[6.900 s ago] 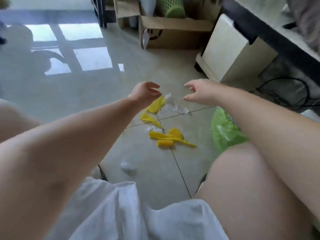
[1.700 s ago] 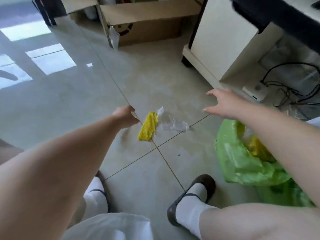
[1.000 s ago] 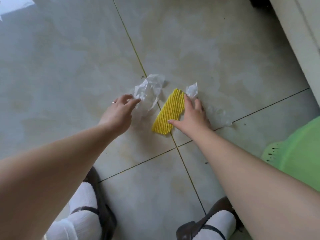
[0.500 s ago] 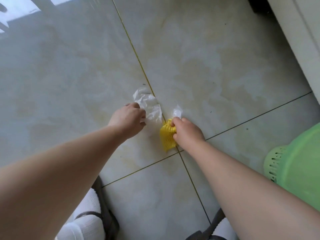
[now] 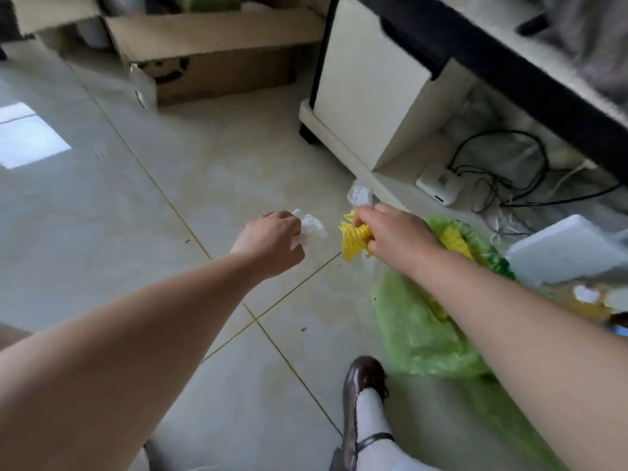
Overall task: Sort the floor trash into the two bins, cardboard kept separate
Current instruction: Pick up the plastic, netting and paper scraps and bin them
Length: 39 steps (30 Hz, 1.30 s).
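— Yellow foam netting point(image 5: 353, 237) is bunched in the right hand point(image 5: 394, 239), fingers curled tight round it, with a clear plastic scrap point(image 5: 359, 195) poking up above the knuckles, centre of frame.

— And the left hand point(image 5: 272, 243)?

— Clenched on crumpled white paper point(image 5: 309, 229), just left of the netting. Both loads are off the floor.

— So the carry step?

— I'd say so. Next calls for swinging right and releasing over the green-lined bin point(image 5: 418, 334), lower right; none of it looks like cardboard.

I stood on a glossy tiled floor point(image 5: 102, 215). On it lay a cardboard box point(image 5: 217, 52) far left, a white cabinet point(image 5: 367, 96) far right, and a green-bagged bin point(image 5: 418, 328) near right.
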Tool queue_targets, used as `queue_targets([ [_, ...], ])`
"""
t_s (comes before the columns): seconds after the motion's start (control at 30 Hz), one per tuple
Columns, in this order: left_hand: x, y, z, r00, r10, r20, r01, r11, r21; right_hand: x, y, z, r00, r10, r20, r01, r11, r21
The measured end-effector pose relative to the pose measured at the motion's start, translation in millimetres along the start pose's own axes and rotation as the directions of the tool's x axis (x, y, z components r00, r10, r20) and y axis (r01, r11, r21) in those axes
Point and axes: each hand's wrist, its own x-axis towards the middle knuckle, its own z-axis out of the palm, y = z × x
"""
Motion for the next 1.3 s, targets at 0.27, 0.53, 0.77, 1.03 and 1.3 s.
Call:
queue_targets([
  [0.27,3,144,-33,0.967,0.222,-0.125,-0.230,0.971,-0.059,-136,81,-60,0.927,0.303,-0.222,-0.278,0.951,0.136],
  [0.53,15,198,4,0.947,0.319,0.028,-0.319,0.948,0.008,-144,119,-20,0.906,0.386,-0.174,-0.353,0.915,0.194],
  [0.77,49,195,57,0.921,0.306,0.240,-0.317,0.948,0.008,-105,150,32,0.955,0.285,0.081,-0.279,0.957,-0.083],
  [1.03,98,217,149,0.756,0.229,0.613,-0.487,0.823,0.292,-57,171,106,0.867,0.358,0.345,-0.390,0.921,0.025],
  [1.3,123,217,184,0.658,0.091,0.748,-0.529,0.762,0.373,-38,185,125,0.852,0.276,0.445,-0.361,0.926,0.115],
])
